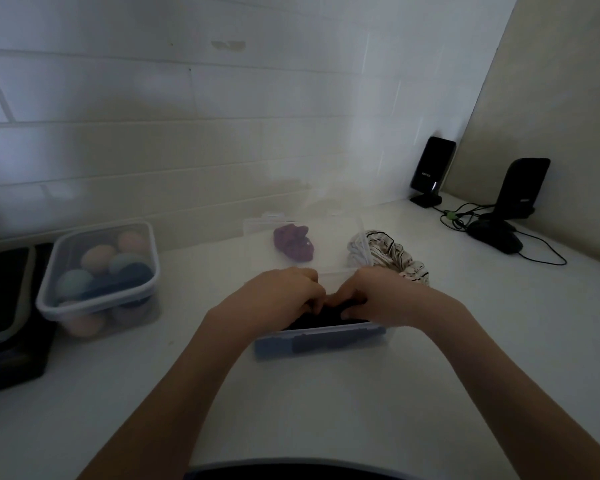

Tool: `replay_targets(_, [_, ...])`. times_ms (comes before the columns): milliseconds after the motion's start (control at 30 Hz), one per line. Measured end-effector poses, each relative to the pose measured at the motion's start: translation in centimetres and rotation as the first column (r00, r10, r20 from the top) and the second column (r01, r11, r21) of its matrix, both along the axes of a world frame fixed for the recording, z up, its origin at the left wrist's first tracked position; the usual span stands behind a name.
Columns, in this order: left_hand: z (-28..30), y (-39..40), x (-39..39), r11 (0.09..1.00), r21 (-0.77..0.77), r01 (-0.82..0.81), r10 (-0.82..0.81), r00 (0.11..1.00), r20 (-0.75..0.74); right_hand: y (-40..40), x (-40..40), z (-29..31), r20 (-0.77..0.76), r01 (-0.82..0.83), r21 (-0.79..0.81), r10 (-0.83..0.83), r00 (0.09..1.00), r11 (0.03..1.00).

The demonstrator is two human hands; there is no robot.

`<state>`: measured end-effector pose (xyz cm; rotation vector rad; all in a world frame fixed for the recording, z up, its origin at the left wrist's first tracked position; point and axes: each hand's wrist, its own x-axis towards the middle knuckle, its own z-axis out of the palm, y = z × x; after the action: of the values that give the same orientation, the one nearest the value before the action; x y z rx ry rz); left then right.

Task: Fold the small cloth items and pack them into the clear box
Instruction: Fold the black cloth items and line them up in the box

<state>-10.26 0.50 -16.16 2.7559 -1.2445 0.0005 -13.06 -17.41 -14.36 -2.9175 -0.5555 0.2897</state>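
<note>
Both forearms reach forward; the left hand (284, 292) and right hand (381, 294) curl onto a dark cloth (326, 315) inside the clear box (321, 341). Its long axis runs left-right beneath both hands, equally near; purple cloth (293, 242) and striped cloth (392, 256) wait beyond.

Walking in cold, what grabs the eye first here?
Both hands, the left hand and the right hand, meet over a dark cloth in the clear box at centre. Behind its raised lid lie a purple scrunchie and a striped scrunchie; at left stands a container of pastel balls.
</note>
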Motion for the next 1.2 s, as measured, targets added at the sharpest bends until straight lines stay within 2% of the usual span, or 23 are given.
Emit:
replay_targets(233, [0.0,-0.2,-0.1,0.999,0.038,-0.037,0.037,0.999,0.015,0.5,0.2,-0.8,0.102,0.081,0.059,-0.086,0.991,0.995])
replay_targets(367, [0.2,-0.1,-0.1,1.000,0.005,-0.027,0.027,0.999,0.028,0.5,0.0,-0.7,0.126,0.070,0.076,-0.079,0.989,0.995])
replay_targets(500, [0.5,-0.3,-0.1,0.996,-0.087,0.001,-0.004,0.999,-0.040,0.5,-0.2,-0.6,0.122,0.065,0.082,-0.075,0.990,0.994])
replay_targets(633, [0.2,-0.4,-0.1,0.994,-0.106,0.013,-0.021,0.997,-0.076,0.6,-0.3,-0.6,0.113,0.062,0.142,-0.078,0.990,0.988])
replay_targets(800, [0.4,0.5,0.2,0.981,-0.190,-0.032,0.008,0.992,-0.125,-0.1,-0.5,0.1,0.034,0.032,0.293,-0.044,0.998,0.956])
replay_targets(933, [1.4,1.3,0.3,0.927,-0.373,-0.043,-0.018,0.987,-0.160,-1.1,-0.7,0.5,0.085,0.084,0.466,-0.139,0.987,0.881])
replay_targets(1133, [1.3,1.4,0.1,0.905,-0.423,-0.041,-0.004,0.995,-0.103,-0.9,-0.7,0.5,0.139,0.097,0.461,-0.179,0.974,0.882])
replay_targets(1200, [1.3,1.5,0.2,0.859,-0.508,-0.059,0.019,0.996,-0.084,-0.8,-0.7,0.4,0.159,0.097,0.484,-0.196,0.968,0.870])
